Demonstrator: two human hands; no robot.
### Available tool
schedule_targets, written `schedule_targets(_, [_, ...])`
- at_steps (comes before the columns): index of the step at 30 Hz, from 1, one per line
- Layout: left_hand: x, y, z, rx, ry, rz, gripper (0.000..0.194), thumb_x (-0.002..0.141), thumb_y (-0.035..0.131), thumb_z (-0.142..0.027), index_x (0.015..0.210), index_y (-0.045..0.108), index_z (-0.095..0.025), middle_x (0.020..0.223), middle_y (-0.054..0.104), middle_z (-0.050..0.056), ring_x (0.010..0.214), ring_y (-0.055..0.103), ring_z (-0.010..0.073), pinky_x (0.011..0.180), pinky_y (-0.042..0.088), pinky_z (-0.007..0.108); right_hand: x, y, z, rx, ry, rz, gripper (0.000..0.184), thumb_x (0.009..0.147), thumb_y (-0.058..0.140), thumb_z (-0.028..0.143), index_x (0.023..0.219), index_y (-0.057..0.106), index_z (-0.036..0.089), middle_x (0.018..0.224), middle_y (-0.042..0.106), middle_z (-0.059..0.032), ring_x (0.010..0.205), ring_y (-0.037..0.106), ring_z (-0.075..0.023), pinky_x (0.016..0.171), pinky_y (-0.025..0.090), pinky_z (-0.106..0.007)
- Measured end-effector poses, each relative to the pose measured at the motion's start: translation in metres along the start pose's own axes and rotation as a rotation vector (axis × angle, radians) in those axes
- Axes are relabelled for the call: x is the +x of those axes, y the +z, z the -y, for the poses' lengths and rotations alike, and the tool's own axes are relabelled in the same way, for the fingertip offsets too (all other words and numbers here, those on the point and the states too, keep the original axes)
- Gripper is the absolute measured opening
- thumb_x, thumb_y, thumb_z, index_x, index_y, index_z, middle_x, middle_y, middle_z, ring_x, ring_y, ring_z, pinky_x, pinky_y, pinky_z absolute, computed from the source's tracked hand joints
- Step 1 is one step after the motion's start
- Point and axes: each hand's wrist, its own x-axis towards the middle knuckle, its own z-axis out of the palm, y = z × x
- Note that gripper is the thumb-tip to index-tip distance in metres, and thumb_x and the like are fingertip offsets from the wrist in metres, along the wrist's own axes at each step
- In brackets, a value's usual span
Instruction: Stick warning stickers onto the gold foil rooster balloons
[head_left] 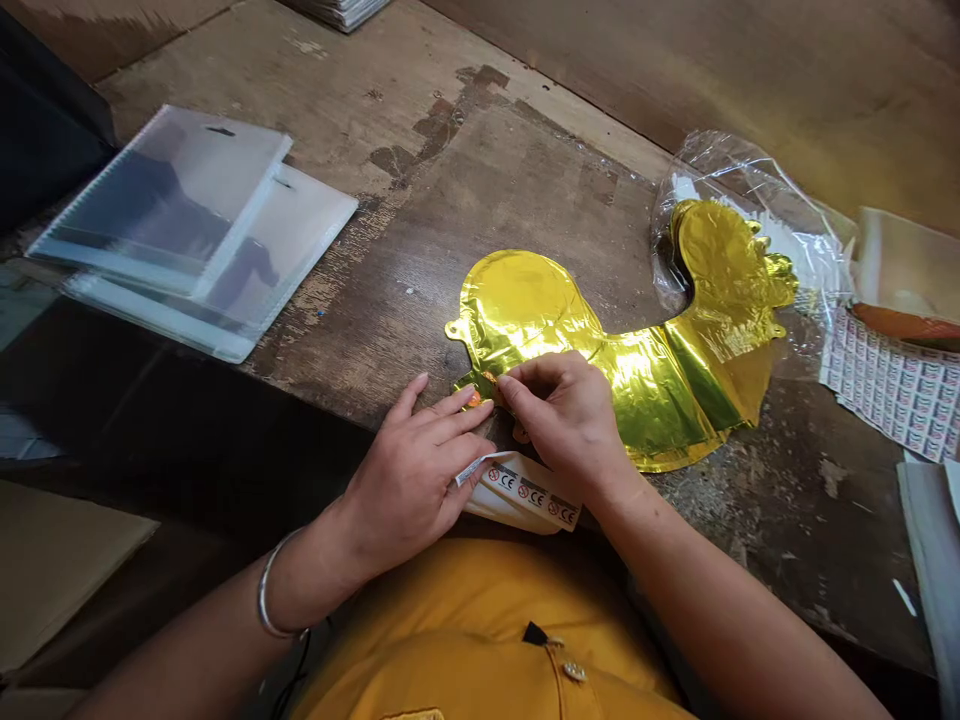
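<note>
A flat gold foil balloon point(540, 310) lies on the worn wooden table point(420, 200). My right hand point(566, 415) is closed in a pinch at the balloon's near edge, by a small orange spot. My left hand point(412, 470) rests beside it, fingers stretched toward the same spot, while its lower fingers clamp a strip of white CE stickers point(529, 492). A second gold foil balloon point(724, 270) pokes out of a clear plastic bag point(750, 190) and overlaps the first one on the right.
Stacks of clear hanging bags point(187, 230) lie at the left of the table. A sheet of small printed labels point(892, 385) sits at the right edge, with cream material behind it. A cardboard piece point(52, 560) lies lower left.
</note>
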Motion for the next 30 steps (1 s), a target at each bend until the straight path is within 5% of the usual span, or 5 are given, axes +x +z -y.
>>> schedule_targets(12, [0.002, 0.0, 0.0, 0.004, -0.002, 0.011, 0.011, 0.089, 0.056, -0.019, 0.093, 0.066, -0.021, 0.125, 0.066, 0.005, 0.122, 0.057, 0.0243, 0.113, 0.021, 0.053, -0.002, 0.002, 0.007, -0.156, -0.024, -0.054, 0.02, 0.079, 0.064, 0.03, 0.062, 0.063, 0.019, 0.064, 0.063, -0.0032, 0.064, 0.052, -0.0158, 0.063, 0.037, -0.03])
schedule_targets(21, [0.0, 0.001, 0.0, 0.016, 0.007, 0.014, 0.011, 0.09, 0.055, -0.02, 0.094, 0.065, -0.021, 0.122, 0.068, 0.005, 0.122, 0.057, 0.0243, 0.114, 0.02, 0.053, 0.01, 0.012, 0.004, -0.397, -0.108, -0.188, 0.028, 0.081, 0.063, 0.04, 0.095, 0.052, 0.018, 0.082, 0.061, -0.0055, 0.067, 0.049, -0.0168, 0.058, 0.033, -0.029])
schedule_targets(24, [-0.001, 0.001, 0.001, 0.007, 0.004, 0.021, 0.011, 0.09, 0.056, -0.021, 0.096, 0.065, -0.022, 0.123, 0.067, 0.004, 0.122, 0.057, 0.0243, 0.114, 0.02, 0.055, 0.016, 0.003, -0.002, -0.478, -0.126, -0.238, 0.015, 0.087, 0.053, 0.028, 0.096, 0.054, 0.017, 0.085, 0.061, -0.0082, 0.068, 0.052, -0.0186, 0.058, 0.035, -0.03])
schedule_targets(27, [-0.001, -0.001, 0.002, -0.032, 0.005, 0.034, 0.012, 0.089, 0.056, -0.02, 0.096, 0.066, -0.022, 0.126, 0.065, 0.005, 0.123, 0.056, 0.0243, 0.114, 0.02, 0.056, 0.007, -0.013, -0.007, -0.458, -0.313, -0.242, 0.013, 0.088, 0.046, 0.017, 0.091, 0.058, 0.018, 0.091, 0.062, -0.01, 0.079, 0.056, -0.0209, 0.068, 0.044, -0.033])
schedule_targets(30, [-0.002, -0.007, 0.004, -0.122, 0.0, 0.009, 0.013, 0.088, 0.057, -0.017, 0.095, 0.068, -0.022, 0.134, 0.056, 0.008, 0.128, 0.049, 0.0239, 0.113, 0.028, 0.05, -0.01, -0.02, -0.008, -0.391, -0.567, -0.009, 0.013, 0.088, 0.054, 0.022, 0.098, 0.061, 0.018, 0.104, 0.064, -0.0107, 0.094, 0.056, -0.0233, 0.082, 0.047, -0.036])
